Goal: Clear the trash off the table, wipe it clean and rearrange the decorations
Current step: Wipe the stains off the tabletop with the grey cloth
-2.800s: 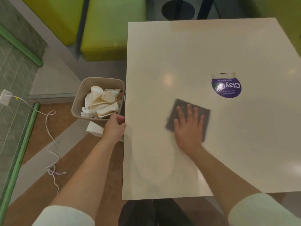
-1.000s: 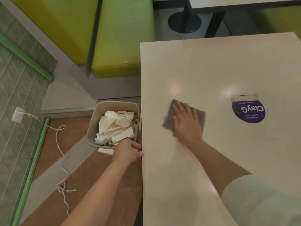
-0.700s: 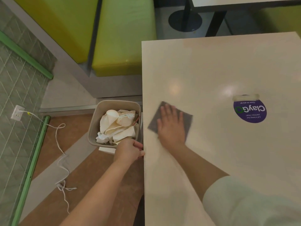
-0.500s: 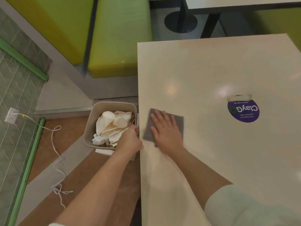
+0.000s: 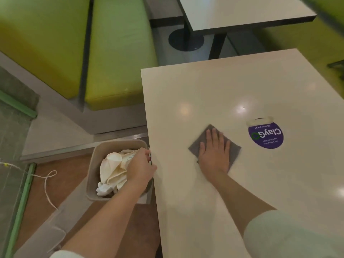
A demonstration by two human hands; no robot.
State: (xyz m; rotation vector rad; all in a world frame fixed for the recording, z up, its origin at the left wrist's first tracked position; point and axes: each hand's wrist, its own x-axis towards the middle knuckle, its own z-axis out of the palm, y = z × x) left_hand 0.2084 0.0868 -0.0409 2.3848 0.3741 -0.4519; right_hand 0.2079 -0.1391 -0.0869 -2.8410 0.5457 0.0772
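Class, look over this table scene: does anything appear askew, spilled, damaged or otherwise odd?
One oddity: the purple round sticker on the table has a strip of tape across its far edge, which looks like a patch. No spills show. The bin beside the table holds crumpled paper trash.

Person, head-camera view: two bare forearms. Left hand and right hand bare: no gloves, rings, watch or bands visible. Right sleeve: short, pale whitish-green fabric, hem well up the arm from the hand. Left sleeve: same pale fabric, only its edge showing.
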